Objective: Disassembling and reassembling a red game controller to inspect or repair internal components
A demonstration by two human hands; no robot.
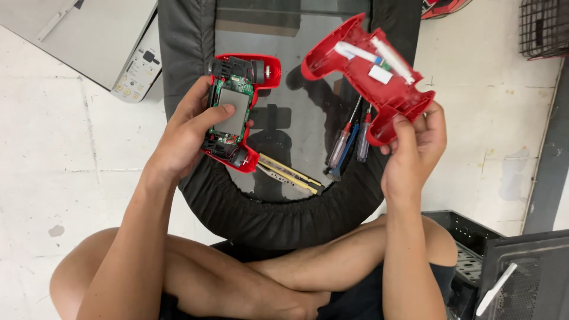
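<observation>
My left hand grips the front half of a red game controller, its green circuit board and grey pad facing up. My right hand holds the red back shell by one grip, its inside turned up, with white ribbon cable and white strips showing. Both halves hover apart over a glass-topped table with a black padded rim. Two screwdrivers with clear and red handles lie on the glass between the hands. A yellow and black tool lies just below the front half.
I sit cross-legged on a pale floor. A grey printer stands at the top left. A black crate and a dark panel sit at the lower right. A wire basket hangs at the top right.
</observation>
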